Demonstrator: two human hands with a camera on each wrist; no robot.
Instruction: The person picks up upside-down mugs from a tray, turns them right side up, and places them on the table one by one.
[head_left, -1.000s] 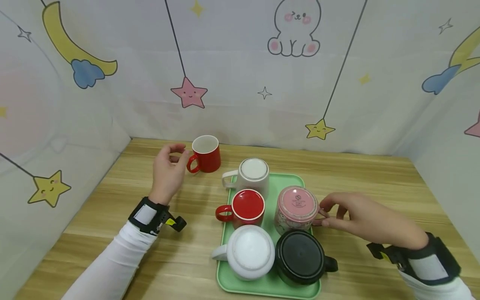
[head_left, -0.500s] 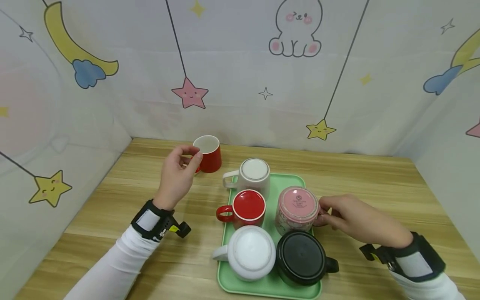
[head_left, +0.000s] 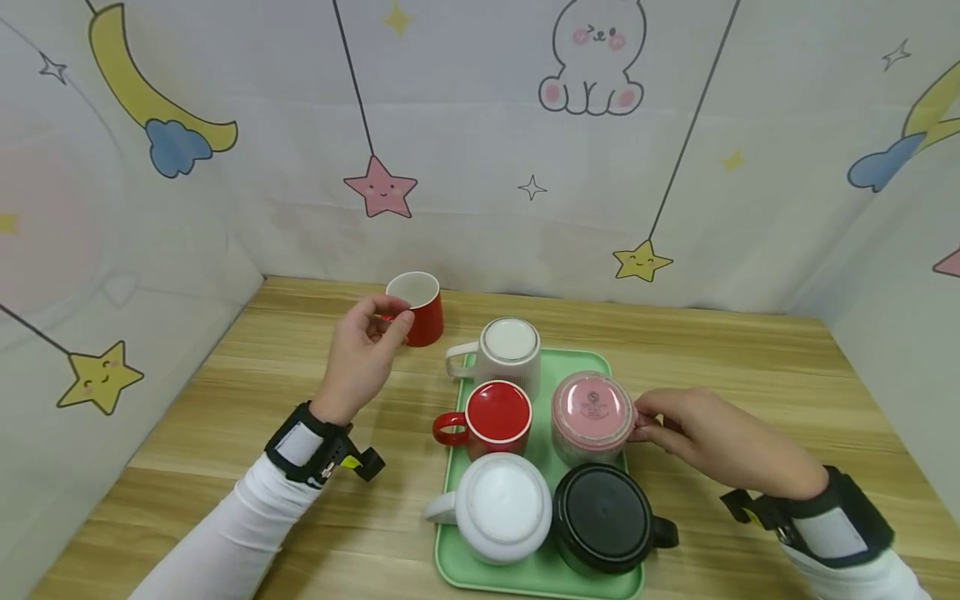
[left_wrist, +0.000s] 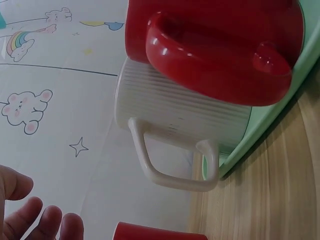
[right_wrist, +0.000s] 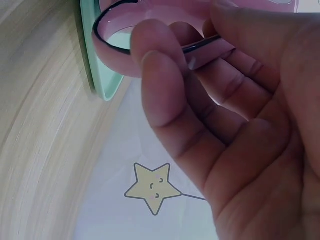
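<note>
My right hand (head_left: 693, 433) pinches the handle (right_wrist: 117, 55) of a pink mug (head_left: 592, 410), which is upside down on the right side of a green tray (head_left: 576, 363). In the right wrist view its fingers curl round that handle. At the back left, an upright red mug (head_left: 426, 321) with a white inside stands on the table. My left hand (head_left: 358, 354) is at its handle side, fingertips overlapping it in the head view. In the left wrist view the relaxed left fingers (left_wrist: 47, 222) have nothing between them, with the mug's red side below.
Upside down on the tray are a ribbed white mug (head_left: 510, 354), a red mug (head_left: 498, 412), a smooth white mug (head_left: 502, 508) and a black mug (head_left: 603, 518). Left handles and the black one overhang the tray. A printed cloth wall (head_left: 465, 242) borders the wooden table (head_left: 720, 350).
My left hand has moved right to the upright red mug's handle. The right hand has closed in on the pink mug's handle, and that mug has shifted slightly left.
</note>
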